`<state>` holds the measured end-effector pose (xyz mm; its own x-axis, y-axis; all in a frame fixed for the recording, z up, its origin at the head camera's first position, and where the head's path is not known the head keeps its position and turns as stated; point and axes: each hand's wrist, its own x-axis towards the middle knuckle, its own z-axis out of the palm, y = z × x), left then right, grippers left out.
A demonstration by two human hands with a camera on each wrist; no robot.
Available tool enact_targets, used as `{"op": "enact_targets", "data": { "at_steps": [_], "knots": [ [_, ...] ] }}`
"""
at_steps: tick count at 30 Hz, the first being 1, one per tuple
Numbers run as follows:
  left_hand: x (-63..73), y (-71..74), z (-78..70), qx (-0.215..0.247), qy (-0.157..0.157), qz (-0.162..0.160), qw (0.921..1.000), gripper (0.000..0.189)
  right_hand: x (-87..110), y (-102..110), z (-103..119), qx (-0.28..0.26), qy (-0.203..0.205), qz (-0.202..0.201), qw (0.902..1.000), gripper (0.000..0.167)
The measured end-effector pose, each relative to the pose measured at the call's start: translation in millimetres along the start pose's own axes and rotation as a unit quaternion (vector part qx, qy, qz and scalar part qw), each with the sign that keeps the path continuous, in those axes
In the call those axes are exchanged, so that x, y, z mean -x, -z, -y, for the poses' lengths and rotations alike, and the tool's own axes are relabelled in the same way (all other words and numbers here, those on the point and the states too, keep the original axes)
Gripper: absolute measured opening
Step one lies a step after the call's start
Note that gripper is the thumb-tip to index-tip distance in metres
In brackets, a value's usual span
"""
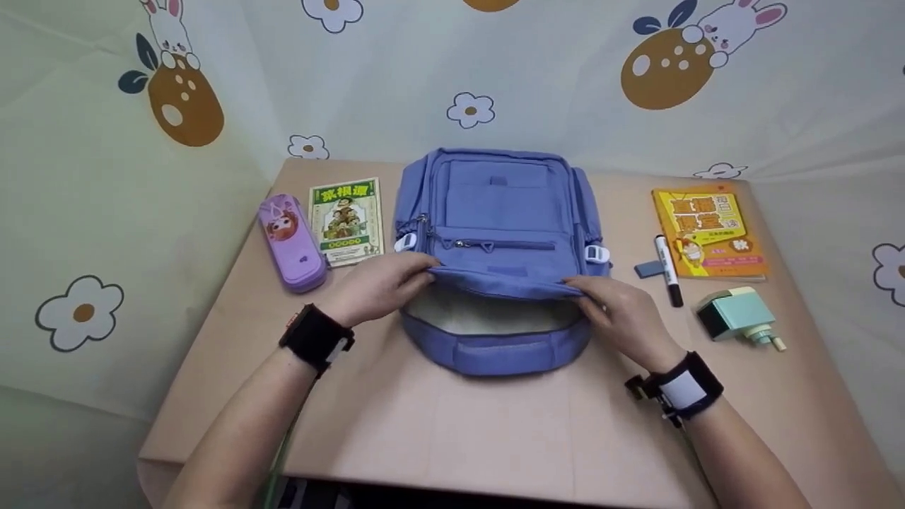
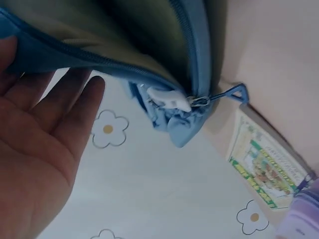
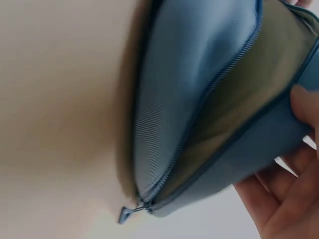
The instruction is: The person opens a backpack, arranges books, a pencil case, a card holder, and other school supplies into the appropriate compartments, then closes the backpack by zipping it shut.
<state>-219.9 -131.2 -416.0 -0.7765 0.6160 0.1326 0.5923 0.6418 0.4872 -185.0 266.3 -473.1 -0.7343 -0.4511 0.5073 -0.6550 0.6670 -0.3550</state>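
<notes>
Left hand (image 1: 382,286) and right hand (image 1: 629,318) each pinch the raised edge of a blue backpack (image 1: 498,201), thumb above, fingers beneath. The bag lies between and beyond them on the worktop (image 1: 495,438); lifting at two spots spreads its mouth, showing pale lining. Past the left hand sit a purple case (image 1: 293,244) and a green-titled book (image 1: 346,223). Outward of the right are an orange book (image 1: 714,240), a marker (image 1: 668,272) and a mint-coloured device (image 1: 746,312), seemingly placed aside to leave the bag room.
</notes>
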Motion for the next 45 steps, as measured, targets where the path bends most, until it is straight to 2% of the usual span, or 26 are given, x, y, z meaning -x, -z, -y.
{"op": "enact_targets", "data": {
  "at_steps": [3, 6, 9, 12, 15, 18, 22, 26, 35, 40, 43, 45],
  "knots": [
    [-6.1, 5.0, 0.0, 0.014, -0.011, 0.003, 0.9998, 0.034, -11.7, 5.9, 2.8, 0.012, -0.017, -0.026, 0.9994, 0.032],
    [-13.3, 8.0, -0.3, 0.029, -0.016, 0.025, 0.9991, 0.046, -24.6, 12.2, 6.3, 0.015, -0.033, -0.044, 0.9984, 0.026],
    [-20.6, 9.7, -0.9, 0.063, -0.016, 0.053, 0.9965, 0.053, -37.0, 18.2, 8.6, 0.011, -0.045, -0.058, 0.9973, 0.024],
    [-27.3, 11.6, -0.4, 0.105, -0.020, 0.060, 0.9925, 0.052, -47.2, 24.4, 9.1, -0.004, -0.063, -0.075, 0.9952, 0.022],
    [-32.4, 13.7, 0.9, 0.127, -0.018, 0.043, 0.9908, 0.048, -54.9, 30.5, 7.8, -0.012, -0.079, -0.095, 0.9922, 0.021],
    [-42.9, 15.8, -1.2, 0.104, -0.015, 0.015, 0.9943, 0.039, -60.3, 37.8, 4.5, -0.013, -0.091, -0.112, 0.9895, 0.021],
    [-53.9, 16.2, -5.2, 0.075, 0.008, -0.023, 0.9969, 0.031, -62.0, 42.3, 2.7, -0.011, -0.096, -0.117, 0.9884, 0.022],
    [-54.3, 13.8, -4.7, 0.077, 0.025, -0.034, 0.9961, 0.032, -59.4, 42.0, 4.3, -0.016, -0.101, -0.101, 0.9896, 0.022],
    [-38.9, 7.4, -2.3, 0.079, 0.046, -0.024, 0.9956, 0.035, -54.9, 38.5, 11.0, -0.035, -0.101, -0.051, 0.9929, 0.019],
    [-43.4, 8.0, -3.1, 0.084, 0.047, -0.027, 0.9950, 0.033, -54.4, 47.2, 9.9, -0.042, -0.109, -0.013, 0.9931, 0.020],
    [-49.4, 9.5, -2.2, 0.093, 0.044, -0.035, 0.9941, 0.029, -53.8, 58.6, 6.3, -0.061, -0.135, 0.029, 0.9886, 0.027],
    [-52.6, 10.9, -1.4, 0.103, 0.044, -0.041, 0.9928, 0.027, -53.3, 69.9, 0.8, -0.087, -0.175, 0.061, 0.9788, 0.036]
  ]
}}
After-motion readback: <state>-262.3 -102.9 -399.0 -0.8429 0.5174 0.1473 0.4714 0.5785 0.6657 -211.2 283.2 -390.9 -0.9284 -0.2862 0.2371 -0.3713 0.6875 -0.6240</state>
